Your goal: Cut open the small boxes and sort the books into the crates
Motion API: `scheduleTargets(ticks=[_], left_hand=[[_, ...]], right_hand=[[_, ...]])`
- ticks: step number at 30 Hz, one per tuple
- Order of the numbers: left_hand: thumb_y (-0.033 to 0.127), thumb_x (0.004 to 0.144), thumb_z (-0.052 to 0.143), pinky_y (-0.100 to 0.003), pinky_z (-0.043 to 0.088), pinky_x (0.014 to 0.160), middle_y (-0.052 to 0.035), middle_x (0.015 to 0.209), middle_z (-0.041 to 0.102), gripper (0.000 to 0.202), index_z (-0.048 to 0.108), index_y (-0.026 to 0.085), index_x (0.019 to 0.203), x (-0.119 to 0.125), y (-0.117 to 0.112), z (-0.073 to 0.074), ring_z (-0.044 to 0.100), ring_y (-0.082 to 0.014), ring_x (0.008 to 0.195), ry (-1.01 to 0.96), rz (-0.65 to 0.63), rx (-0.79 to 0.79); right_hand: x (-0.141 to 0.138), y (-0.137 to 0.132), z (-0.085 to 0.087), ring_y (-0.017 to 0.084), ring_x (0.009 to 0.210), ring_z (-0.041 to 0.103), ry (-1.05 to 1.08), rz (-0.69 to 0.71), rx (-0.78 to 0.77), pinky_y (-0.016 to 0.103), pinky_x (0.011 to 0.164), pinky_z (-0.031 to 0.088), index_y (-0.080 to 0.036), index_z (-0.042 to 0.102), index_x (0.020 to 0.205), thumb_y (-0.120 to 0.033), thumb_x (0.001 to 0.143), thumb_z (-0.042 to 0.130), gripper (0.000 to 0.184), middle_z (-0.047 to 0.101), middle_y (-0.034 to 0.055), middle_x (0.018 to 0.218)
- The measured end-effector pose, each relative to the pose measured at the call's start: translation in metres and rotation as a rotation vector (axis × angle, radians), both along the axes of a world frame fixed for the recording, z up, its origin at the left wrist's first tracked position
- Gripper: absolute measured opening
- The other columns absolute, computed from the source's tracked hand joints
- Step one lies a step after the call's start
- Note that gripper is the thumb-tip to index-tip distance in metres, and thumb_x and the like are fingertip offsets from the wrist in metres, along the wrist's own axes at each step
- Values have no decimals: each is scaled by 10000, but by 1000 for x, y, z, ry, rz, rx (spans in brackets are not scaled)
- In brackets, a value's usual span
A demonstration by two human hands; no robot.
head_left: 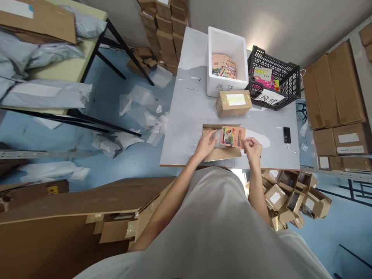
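Observation:
An opened cardboard box (222, 155) lies on the grey table in front of me, flaps spread. A pink booklet (234, 136) with a picture on its cover is over the box, its right end past the box's edge. My right hand (252, 150) pinches the booklet's right edge between thumb and fingers. At the box's left end rests my left hand (206, 143), fingers stretched toward the booklet and apart. Something pale and see-through, perhaps plastic wrap (217, 138), shows between the left fingers and the booklet.
Behind the box stand a taped carton (234, 103), a white foam bin (213, 83) with pink booklets and a black crate (274, 64) with books. A phone (286, 135) with a cable lies right. Emptied boxes (287, 197) pile on the floor; wrapped parcels (46, 93) cover another table (94, 13).

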State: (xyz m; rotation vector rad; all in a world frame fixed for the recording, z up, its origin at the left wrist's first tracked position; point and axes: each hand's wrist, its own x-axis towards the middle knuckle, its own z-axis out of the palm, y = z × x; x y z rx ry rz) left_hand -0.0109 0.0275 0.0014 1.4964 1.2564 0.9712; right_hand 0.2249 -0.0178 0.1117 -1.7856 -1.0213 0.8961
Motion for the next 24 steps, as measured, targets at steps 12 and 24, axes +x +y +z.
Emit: scheduleTargets(ticks=[12,24], left_hand=[[293,968,699,-400,615,1018,-79,1049,796,357,804,207,1298,26,-23,-8,768,-232,985,-62,269,-147],[725,901,877,-504,587,1223,-180,1579,725,791,701,243,1503,51,-5,63,693,-356,1479,-454,286,-141]], right_hand=[[15,25,-35,150,487,532,120,150,72,280,538,423,-281,589,886,-609,900,716,352,570,-92,554],[55,6,-4,115,445,479,395,284,96,246,472,395,-260,653,905,-699,902,816,468,493,-104,543]])
